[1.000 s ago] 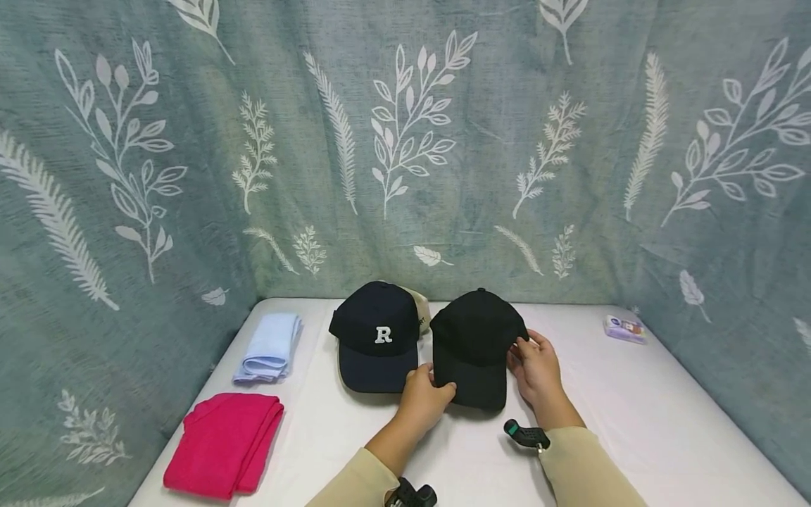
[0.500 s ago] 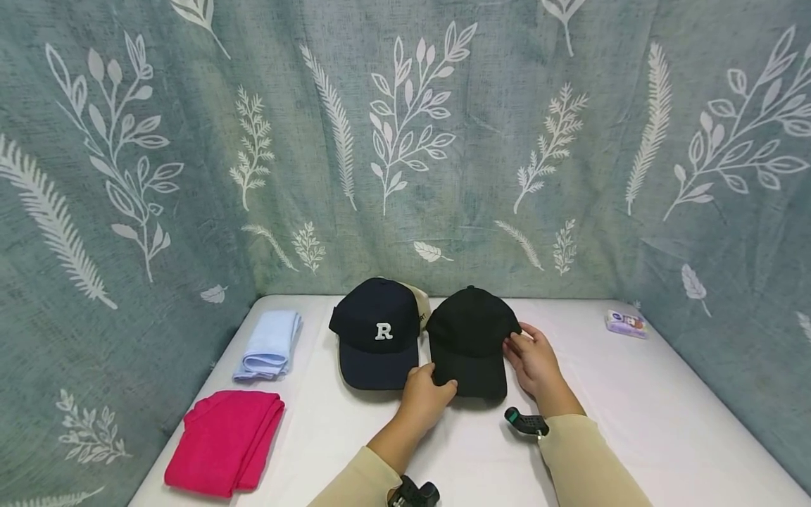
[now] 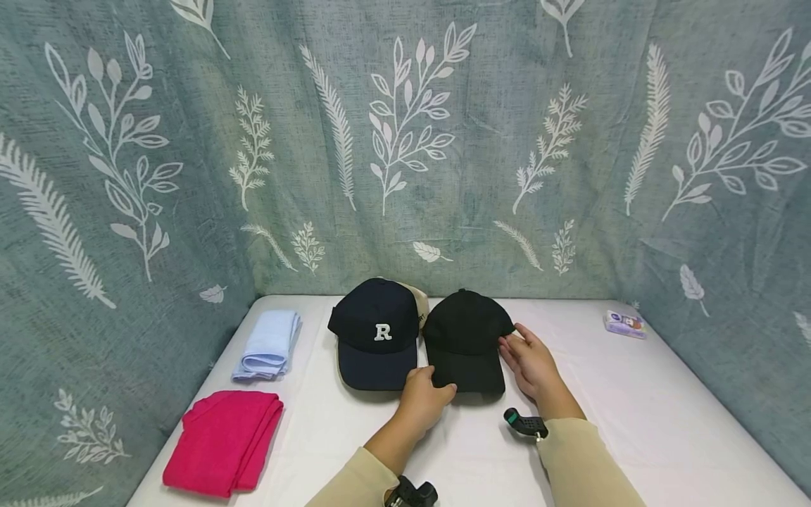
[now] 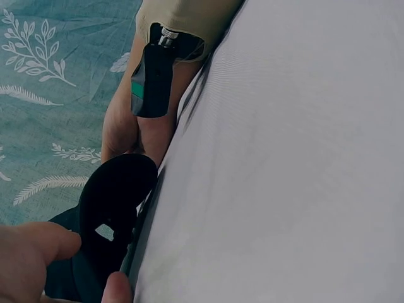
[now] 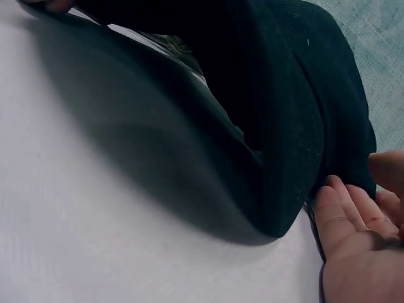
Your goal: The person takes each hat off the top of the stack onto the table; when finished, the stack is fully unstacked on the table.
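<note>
A plain black baseball cap (image 3: 467,331) sits on the white table, brim toward me. My left hand (image 3: 423,398) pinches the left edge of its brim; in the left wrist view, the thumb and a fingertip show on either side of the brim. At the crown's right side, my right hand (image 3: 531,362) holds the cap's lower edge between thumb and fingers, as the right wrist view shows. Just left of it stands a navy cap (image 3: 374,317) with a white letter R. A beige cap (image 3: 419,301) lies mostly hidden behind the navy one.
On the left side of the table lie a folded light blue cloth (image 3: 269,345) and a folded pink-red cloth (image 3: 224,440). A small purple packet (image 3: 625,324) is near the far right corner. A patterned curtain (image 3: 405,141) rises behind and along both sides.
The black cap has shifted left and back, closer to the navy cap, with its brim lowered. My right hand has moved left with it; the left hand has barely moved.
</note>
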Tool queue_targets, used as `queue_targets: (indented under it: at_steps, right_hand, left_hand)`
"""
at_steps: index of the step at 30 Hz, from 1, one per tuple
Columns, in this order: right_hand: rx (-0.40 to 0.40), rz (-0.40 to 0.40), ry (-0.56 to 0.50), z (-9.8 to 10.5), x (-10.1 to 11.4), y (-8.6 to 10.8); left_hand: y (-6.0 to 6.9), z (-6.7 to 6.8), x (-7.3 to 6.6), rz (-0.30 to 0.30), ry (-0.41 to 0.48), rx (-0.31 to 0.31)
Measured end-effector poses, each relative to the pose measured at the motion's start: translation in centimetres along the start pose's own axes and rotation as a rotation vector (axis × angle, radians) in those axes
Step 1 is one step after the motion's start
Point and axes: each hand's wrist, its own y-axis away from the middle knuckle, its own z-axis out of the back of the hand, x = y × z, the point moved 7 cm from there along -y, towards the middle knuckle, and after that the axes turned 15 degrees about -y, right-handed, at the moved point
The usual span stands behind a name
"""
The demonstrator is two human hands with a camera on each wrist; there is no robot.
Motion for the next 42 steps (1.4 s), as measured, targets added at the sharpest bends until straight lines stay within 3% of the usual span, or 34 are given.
queue_targets:
  at_steps: [13, 21, 30, 42]
  right_hand:
    - [0.026, -0.022, -0.007, -0.3, 0.0, 0.8]
    - [0.010, -0.005, 0.056, -0.5, 0.2, 1.0]
    - [-0.079, 0.034, 0.042, 0.1, 0.2, 1.5]
    - [-0.187, 0.148, -0.008, 0.0, 1.2, 2.3]
  left_hand:
    - [0.3, 0.3, 0.0, -0.013, 0.016, -0.073]
    - [0.2, 0.6, -0.1, -0.024, 0.019, -0.093]
    - [0.2, 0.8, 0.5, -0.022, -0.043, -0.113]
    - [0.9, 2.1, 0.2, -0.103, -0.102, -0.183]
